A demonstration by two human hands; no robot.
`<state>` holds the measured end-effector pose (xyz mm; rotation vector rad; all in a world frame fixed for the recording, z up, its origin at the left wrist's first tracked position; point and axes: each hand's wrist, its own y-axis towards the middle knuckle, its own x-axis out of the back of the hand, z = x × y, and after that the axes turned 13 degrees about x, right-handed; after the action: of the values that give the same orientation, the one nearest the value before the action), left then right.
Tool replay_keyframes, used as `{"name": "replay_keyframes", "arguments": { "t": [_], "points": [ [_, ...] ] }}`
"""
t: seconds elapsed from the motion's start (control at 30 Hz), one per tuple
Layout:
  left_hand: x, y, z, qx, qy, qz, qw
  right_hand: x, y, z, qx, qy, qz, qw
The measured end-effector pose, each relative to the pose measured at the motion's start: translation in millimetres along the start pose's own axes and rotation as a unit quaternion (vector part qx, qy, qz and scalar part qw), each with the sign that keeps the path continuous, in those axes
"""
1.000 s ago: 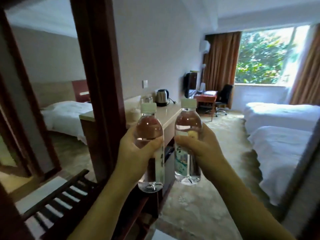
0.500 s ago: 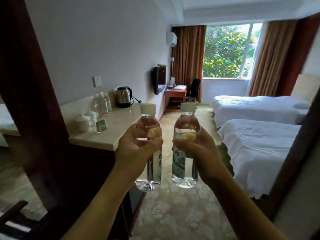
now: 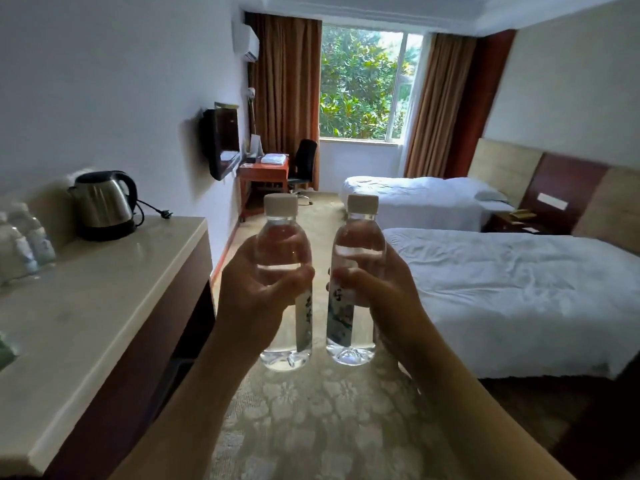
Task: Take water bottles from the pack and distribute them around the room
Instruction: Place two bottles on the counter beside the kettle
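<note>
**Two bottles in hand, mid-room**

Left bottle (image 3: 285,282): upright, held off the floor in the left hand (image 3: 258,299). Fingers wrapped round the midsection, thumb across the front above the label. White cap on, water level near the shoulder.

Right bottle (image 3: 355,282): upright, in the right hand (image 3: 379,289). Same wrap grip at mid-height, thumb over the top of the label. White cap on.

The two bottles sit side by side at about the same height, close but not touching. Both forearms come up from the bottom edge of the view.

Under them: patterned carpet (image 3: 311,410).

Left side: pale counter (image 3: 104,289) on a dark cabinet along the wall. Steel kettle (image 3: 104,204) with black handle stands at the far end of it, cord and plug lying loose on the top just beside it. A few more bottles (image 3: 24,244) stand at the counter's left edge, blurred; count unclear.

Right side: near bed (image 3: 519,289) with white cover, far bed (image 3: 422,199) beyond it, a nightstand (image 3: 516,220) between them against the headboard.

Far end: wall TV (image 3: 221,143), red-brown desk (image 3: 265,171) with a white item on top, black chair (image 3: 303,161) beside it. Window (image 3: 367,84) shows green foliage, brown curtains either side. AC unit (image 3: 246,41) high on the left wall.
</note>
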<state>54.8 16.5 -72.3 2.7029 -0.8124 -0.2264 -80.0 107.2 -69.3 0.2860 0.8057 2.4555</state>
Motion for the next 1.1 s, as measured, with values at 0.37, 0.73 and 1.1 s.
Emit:
{"name": "replay_keyframes", "arguments": {
  "t": [0.37,0.73,1.1],
  "points": [
    [-13,205,93,-0.008,0.038,-0.076,0.996,22,193,-177,0.011,0.091,0.030,0.995],
    [62,354,128,0.031,0.072,-0.283,0.956,-76,373,-284,0.036,0.217,0.193,0.956],
    [216,432,194,0.025,0.169,-0.407,0.897,-260,454,-395,0.011,0.259,0.279,0.925]
  ]
}}
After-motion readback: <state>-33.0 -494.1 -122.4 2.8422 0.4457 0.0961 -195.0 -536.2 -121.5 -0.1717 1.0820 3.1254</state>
